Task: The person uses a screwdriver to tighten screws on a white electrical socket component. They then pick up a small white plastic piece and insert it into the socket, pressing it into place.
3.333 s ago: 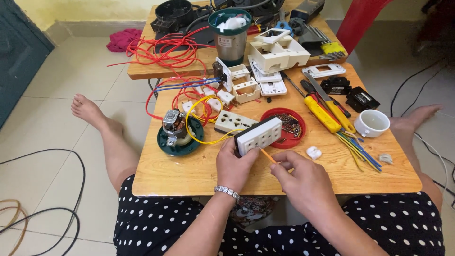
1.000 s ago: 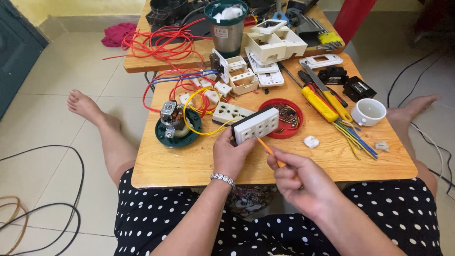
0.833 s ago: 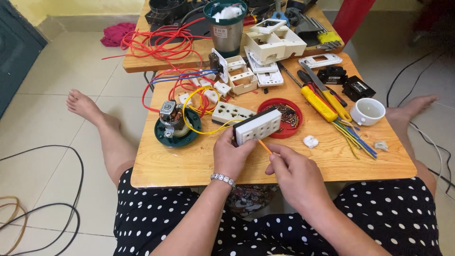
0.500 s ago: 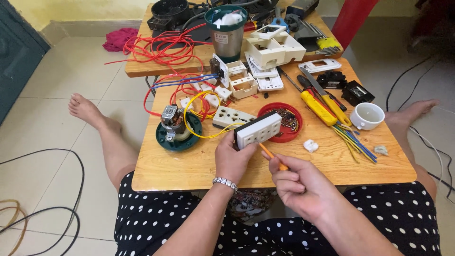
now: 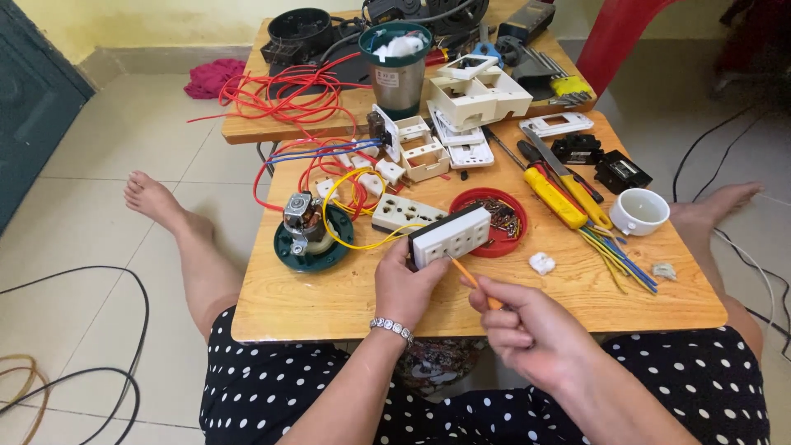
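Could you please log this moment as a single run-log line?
left hand: holds white rectangular socket panel | right hand: holds orange screwdriver, tip at panel | low wooden table

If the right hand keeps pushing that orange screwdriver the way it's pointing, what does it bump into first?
Most likely the white socket block held up by the left hand. The right hand aims the orange screwdriver up and left, and its tip already looks at the block's face, though depth is hard to judge.

Bare table edge [image 5: 329, 305] open; red dish [image 5: 503, 227] crowds behind.
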